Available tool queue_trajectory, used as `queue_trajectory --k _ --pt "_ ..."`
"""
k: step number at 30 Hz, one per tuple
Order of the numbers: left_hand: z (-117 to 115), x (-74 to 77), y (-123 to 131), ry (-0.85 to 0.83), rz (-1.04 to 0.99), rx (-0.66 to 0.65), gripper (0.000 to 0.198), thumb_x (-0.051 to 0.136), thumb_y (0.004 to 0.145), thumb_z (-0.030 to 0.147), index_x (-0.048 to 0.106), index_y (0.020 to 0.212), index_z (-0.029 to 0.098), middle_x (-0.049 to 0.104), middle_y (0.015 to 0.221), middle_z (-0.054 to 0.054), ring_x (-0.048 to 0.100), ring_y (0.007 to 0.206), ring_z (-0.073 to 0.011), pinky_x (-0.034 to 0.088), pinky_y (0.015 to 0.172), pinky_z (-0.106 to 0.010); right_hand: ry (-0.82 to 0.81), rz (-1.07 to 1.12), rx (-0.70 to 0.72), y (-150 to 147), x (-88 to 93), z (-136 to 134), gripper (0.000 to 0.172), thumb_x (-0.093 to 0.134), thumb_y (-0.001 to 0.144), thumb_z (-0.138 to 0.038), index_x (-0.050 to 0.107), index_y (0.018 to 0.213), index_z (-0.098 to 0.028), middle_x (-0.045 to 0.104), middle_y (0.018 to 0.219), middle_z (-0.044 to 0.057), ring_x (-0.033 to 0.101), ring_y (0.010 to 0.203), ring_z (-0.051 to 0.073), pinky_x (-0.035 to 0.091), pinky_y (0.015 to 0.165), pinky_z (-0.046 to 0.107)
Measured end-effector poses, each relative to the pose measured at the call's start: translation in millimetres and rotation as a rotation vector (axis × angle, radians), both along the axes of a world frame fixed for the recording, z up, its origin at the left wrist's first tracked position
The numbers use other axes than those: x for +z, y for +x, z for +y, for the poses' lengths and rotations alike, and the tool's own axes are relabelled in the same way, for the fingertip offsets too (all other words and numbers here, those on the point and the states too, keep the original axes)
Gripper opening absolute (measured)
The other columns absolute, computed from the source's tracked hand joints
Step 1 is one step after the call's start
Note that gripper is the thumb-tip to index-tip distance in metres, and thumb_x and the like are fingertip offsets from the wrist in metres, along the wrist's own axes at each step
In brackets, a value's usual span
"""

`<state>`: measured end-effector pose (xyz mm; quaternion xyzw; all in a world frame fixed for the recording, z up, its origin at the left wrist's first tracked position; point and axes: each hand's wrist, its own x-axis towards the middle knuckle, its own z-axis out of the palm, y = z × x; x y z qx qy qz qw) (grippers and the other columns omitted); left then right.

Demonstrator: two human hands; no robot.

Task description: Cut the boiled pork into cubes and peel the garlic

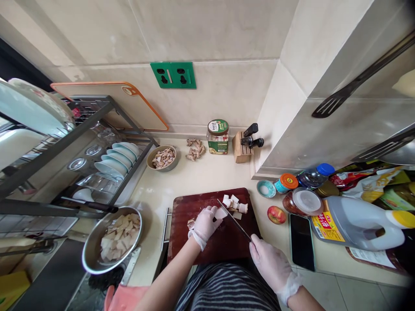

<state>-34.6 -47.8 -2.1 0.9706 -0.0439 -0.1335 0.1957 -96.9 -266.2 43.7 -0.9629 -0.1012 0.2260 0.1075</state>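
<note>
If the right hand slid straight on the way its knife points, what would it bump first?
The right hand would probably meet the pale food piece that the left hand pins beside the knife blade; depth is unclear.

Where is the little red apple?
In the head view, the small red apple sits on the pale countertop on the right, between the dark red cutting board and the black phone.

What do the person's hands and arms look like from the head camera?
The left hand and the right hand each wear a thin, whitish, translucent disposable glove, loose and bunched at the wrist. Beyond the cuffs the arms are uncovered: no sleeve, watch or jewellery shows.
</note>
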Motion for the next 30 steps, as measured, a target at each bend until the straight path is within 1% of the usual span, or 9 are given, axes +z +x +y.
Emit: queue_trajectory --k 4,8,10,13,18,21,23,26,30 --pt "-0.8 4.2 1.4 0.010 0.026 -0.027 0.028 0.055 0.081 0.033 0.056 0.103 0.016 0.061 0.103 -0.010 0.059 0.094 -0.0219 0.044 0.083 -0.031 -0.024 0.037 0.028 8.0 8.2 -1.2 0.031 0.031 0.094 -0.021 0.056 0.113 -0.019 0.071 0.091 0.007 0.068 0.079 0.021 0.036 0.056 0.027" --pt "-1.0 10.4 2.0 0.018 0.046 -0.069 0.024 0.052 0.082 0.031 0.056 0.100 0.015 0.061 0.101 -0.010 0.058 0.091 -0.0212 0.044 0.081 -0.030 -0.013 0.115 0.058 23.2 23.3 1.7 0.030 0.030 0.093 -0.020 0.058 0.104 -0.019 0.071 0.084 0.008 0.068 0.076 0.021 0.034 0.055 0.026" --pt "-1.2 11.8 2.7 0.028 0.059 -0.077 0.024 0.052 0.083 0.031 0.055 0.101 0.016 0.060 0.103 -0.009 0.057 0.093 -0.0212 0.044 0.082 -0.030 -0.007 0.156 0.055 33.5 25.9 6.8 0.028 0.031 0.093 -0.020 0.058 0.101 -0.019 0.071 0.083 0.008 0.067 0.075 0.021 0.034 0.055 0.027" --pt "-1.7 9.1 4.2 0.049 0.060 -0.087 0.025 0.051 0.083 0.029 0.054 0.104 0.015 0.060 0.104 -0.010 0.056 0.095 -0.0222 0.043 0.085 -0.032 0.002 0.188 0.035 48.7 16.1 21.3 0.026 0.032 0.092 -0.022 0.057 0.099 -0.018 0.070 0.085 0.010 0.067 0.077 0.022 0.034 0.056 0.027" --pt "-4.0 1.0 4.2 0.077 0.042 -0.098 0.029 0.053 0.082 0.028 0.054 0.107 0.015 0.059 0.104 -0.010 0.055 0.095 -0.0241 0.043 0.086 -0.035 0.001 0.170 0.017 60.5 -17.1 50.1 0.027 0.030 0.094 -0.022 0.056 0.098 -0.016 0.070 0.087 0.011 0.067 0.080 0.021 0.033 0.057 0.028" --pt "-5.3 -1.5 0.4 0.060 0.026 -0.081 0.031 0.054 0.081 0.028 0.052 0.110 0.014 0.059 0.105 -0.010 0.055 0.097 -0.0234 0.042 0.088 -0.034 -0.001 0.132 0.002 60.7 -24.6 52.2 0.026 0.031 0.094 -0.024 0.056 0.095 -0.016 0.070 0.085 0.011 0.067 0.078 0.020 0.032 0.056 0.027" --pt "-5.1 -3.2 -3.0 0.039 0.014 -0.050 0.035 0.055 0.082 0.030 0.051 0.112 0.015 0.059 0.107 -0.010 0.054 0.100 -0.0234 0.042 0.090 -0.034 0.014 0.111 -0.005 59.0 -21.1 45.8 0.026 0.031 0.094 -0.026 0.056 0.091 -0.017 0.070 0.083 0.009 0.067 0.076 0.019 0.031 0.056 0.026" --pt "-3.9 -6.2 -7.2 0.017 -0.010 -0.013 0.040 0.055 0.082 0.035 0.049 0.116 0.015 0.059 0.108 -0.010 0.053 0.103 -0.0238 0.041 0.090 -0.034 0.032 0.070 -0.030 52.7 -7.5 33.3 0.028 0.030 0.094 -0.027 0.056 0.092 -0.018 0.070 0.082 0.008 0.066 0.074 0.017 0.030 0.056 0.026" --pt "-3.9 -7.7 -8.9 0.045 -0.013 0.034 0.037 0.057 0.081 0.037 0.051 0.111 0.017 0.059 0.106 -0.010 0.055 0.100 -0.0244 0.043 0.088 -0.036 0.022 0.072 -0.029 42.2 11.2 27.7 0.027 0.031 0.094 -0.027 0.057 0.094 -0.019 0.070 0.082 0.007 0.065 0.072 0.016 0.028 0.054 0.026"
